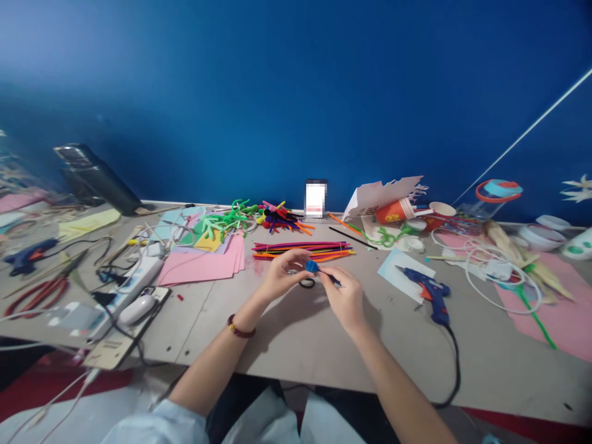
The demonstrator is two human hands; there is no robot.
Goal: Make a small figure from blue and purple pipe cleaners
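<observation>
A small bright-blue coil (312,266), which looks like wound pipe cleaner, is held up between my hands over the middle of the table. My left hand (285,275) curls around its left side, thumb and fingertips at the coil. On the other side, my right hand (345,297) pinches a darker blue length leading from it. Just beneath my fingers lies a pair of scissors, mostly hidden, with one black handle loop (306,283) showing. Behind my hands rests a bundle of straight coloured pipe cleaners (305,248).
A blue glue gun (435,293) lies at right on light-blue paper, its cord running off the front edge. Pink paper sheets (201,266), a power strip (132,293) and a mouse (137,308) lie left. A phone (316,198) leans against the wall.
</observation>
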